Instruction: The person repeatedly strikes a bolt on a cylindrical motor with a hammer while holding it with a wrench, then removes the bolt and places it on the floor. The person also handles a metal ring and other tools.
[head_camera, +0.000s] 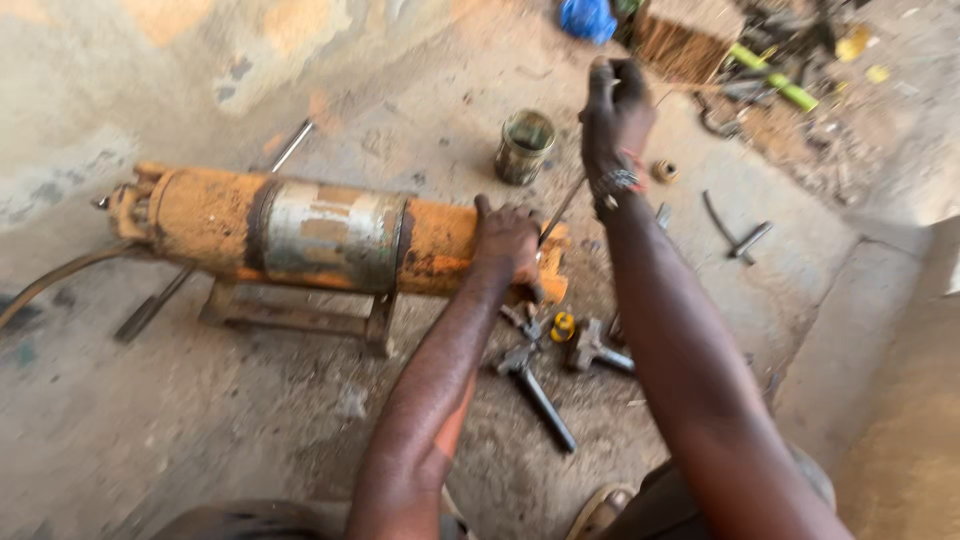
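The left hand (508, 240) is laid on the right end of the cylinder (330, 235), fingers wrapped around it. The right hand (615, 110) is lifted high, fingers closed around the top of a thin rod (562, 210) that slants down to that end. To do this well, the cylinder should be held steady and the rod kept straight. The cylinder is orange, rusty and dirty, with a grey band in the middle. It is laid sideways on a small stand (300, 315) on the floor. A can (524, 146) and pliers (535, 385) are seen nearby.

rusty metal cyl. (300, 232), rough concrete floor (250, 430)
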